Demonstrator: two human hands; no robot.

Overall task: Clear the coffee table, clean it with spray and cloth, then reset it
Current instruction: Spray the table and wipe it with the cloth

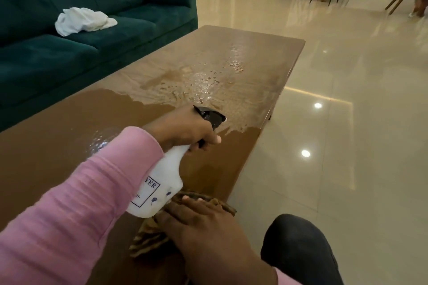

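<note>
While left hand (183, 129) grips spray bottle (162, 183), right hand (208, 227) flat on cloth (148, 238)

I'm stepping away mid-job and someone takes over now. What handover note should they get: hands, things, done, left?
Left hand grips the white plastic spray bottle with black trigger head, nozzle pointing along the brown wooden coffee table.
Right hand lies flat on the brown striped cloth at the table's near edge.
Done so far: a wet film covers the table's middle and far part.
Left: wipe with the cloth, then reset.
A crumpled white cloth lies on the green sofa.
</note>
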